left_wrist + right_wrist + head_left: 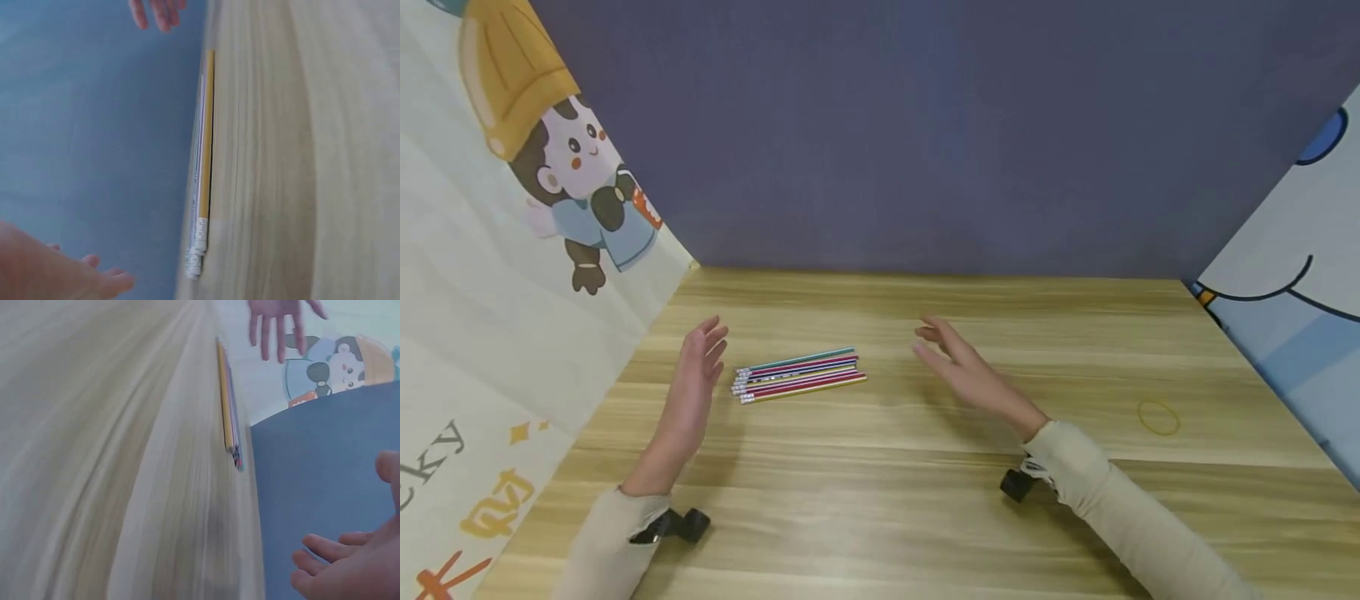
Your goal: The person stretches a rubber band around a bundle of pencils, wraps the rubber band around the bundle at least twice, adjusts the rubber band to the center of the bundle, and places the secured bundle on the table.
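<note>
Several pencils [797, 377] in teal, red, blue, white and yellow lie side by side on the wooden table, their white eraser ends toward the left. My left hand [695, 375] is held just left of those eraser ends, fingers extended and holding nothing. To the right of the pencils, my right hand [966, 367] is held with fingers stretched toward them, also without anything in it. A yellow pencil [206, 137] is nearest in the left wrist view, and the right wrist view shows the same pencil bundle [226, 400] from its other end.
A thin yellow rubber band [1159, 417] lies on the table [880, 508] at the right. A dark blue-grey panel [925, 142] rises at the back edge. Printed cartoon sheets stand along the left side [475, 250] and right side [1315, 325].
</note>
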`<act>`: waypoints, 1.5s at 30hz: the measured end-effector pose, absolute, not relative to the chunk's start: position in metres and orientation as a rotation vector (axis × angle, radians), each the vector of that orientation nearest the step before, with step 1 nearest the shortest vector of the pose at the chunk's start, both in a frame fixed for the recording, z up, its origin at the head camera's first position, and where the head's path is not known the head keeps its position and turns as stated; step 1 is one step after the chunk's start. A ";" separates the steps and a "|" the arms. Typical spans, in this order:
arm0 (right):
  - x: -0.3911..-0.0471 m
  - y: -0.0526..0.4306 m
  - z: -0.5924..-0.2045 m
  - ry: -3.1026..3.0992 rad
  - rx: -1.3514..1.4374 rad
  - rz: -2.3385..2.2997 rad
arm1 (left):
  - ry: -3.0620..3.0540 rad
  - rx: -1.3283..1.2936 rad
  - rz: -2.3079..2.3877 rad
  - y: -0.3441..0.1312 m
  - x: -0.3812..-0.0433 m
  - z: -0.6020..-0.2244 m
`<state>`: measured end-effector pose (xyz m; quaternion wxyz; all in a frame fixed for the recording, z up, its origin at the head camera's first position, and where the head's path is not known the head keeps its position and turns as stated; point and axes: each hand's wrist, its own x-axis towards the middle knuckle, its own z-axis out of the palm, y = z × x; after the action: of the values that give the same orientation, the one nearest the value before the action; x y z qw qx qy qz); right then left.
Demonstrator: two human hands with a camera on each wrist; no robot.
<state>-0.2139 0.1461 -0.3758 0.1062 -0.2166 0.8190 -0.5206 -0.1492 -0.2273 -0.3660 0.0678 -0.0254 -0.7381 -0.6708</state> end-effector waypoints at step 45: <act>-0.233 0.016 -0.414 1.779 -0.206 -2.263 | -1.343 0.205 -2.812 -0.248 -0.183 -0.402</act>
<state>-0.2333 0.0162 -0.4136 0.1275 -0.0709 0.6114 -0.7777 -0.1829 -0.2475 -0.4020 0.0096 0.0655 -0.4300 -0.9004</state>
